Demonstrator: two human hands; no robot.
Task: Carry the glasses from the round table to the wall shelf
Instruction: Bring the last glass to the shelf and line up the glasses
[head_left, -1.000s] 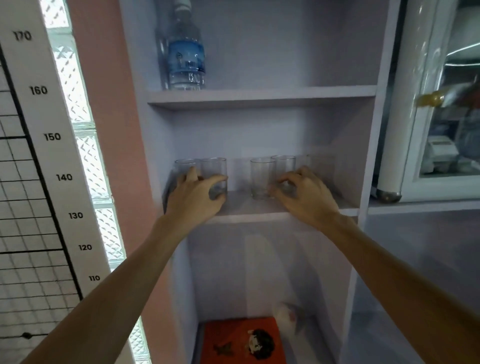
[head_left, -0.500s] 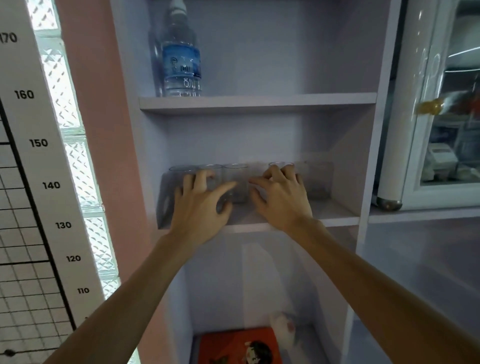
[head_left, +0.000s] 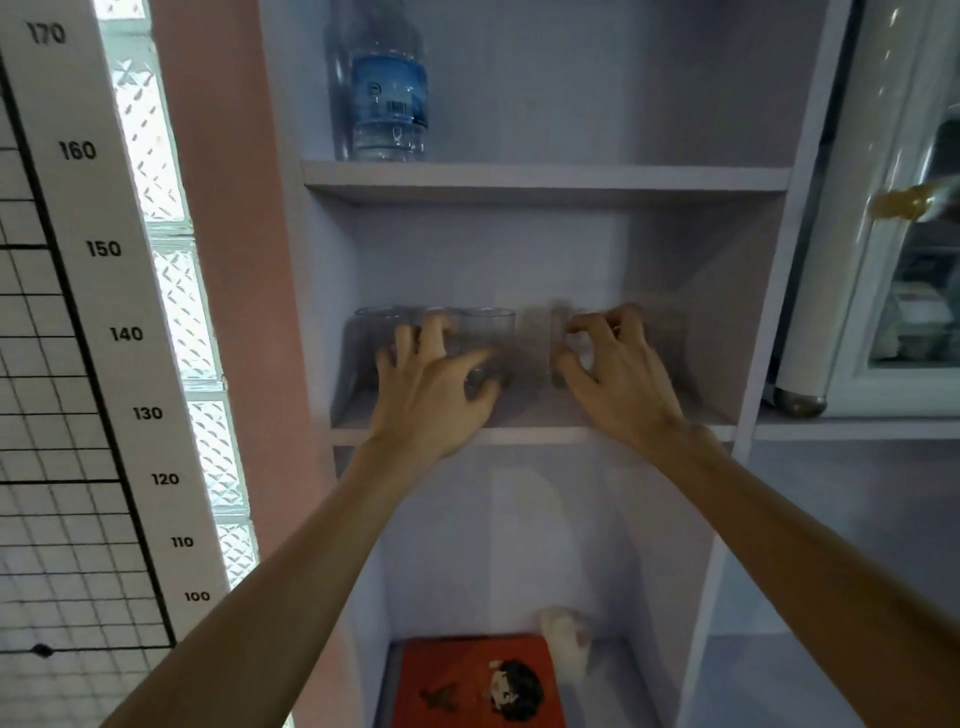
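Several clear drinking glasses stand in a row on the middle board of the pale wall shelf (head_left: 519, 434). The leftmost glass (head_left: 371, 338) stands free. My left hand (head_left: 431, 389) is spread against the row, its thumb lying across the front of another glass (head_left: 491, 332). My right hand (head_left: 618, 374) is curled like a claw around a blurred glass (head_left: 560, 338), thumb low and fingertips at its rim. More glasses to the right are smeared by motion blur.
A large water bottle (head_left: 387, 88) stands on the board above. Below lie an orange tin with a cartoon figure (head_left: 483, 686) and a white object (head_left: 566, 644). A height chart (head_left: 104, 249) hangs left, and a white glass-door cabinet (head_left: 893, 260) stands right.
My right hand has shifted to the right along the shelf with its glass. My left hand stays spread on the left glasses. The view has dipped slightly and moved closer.
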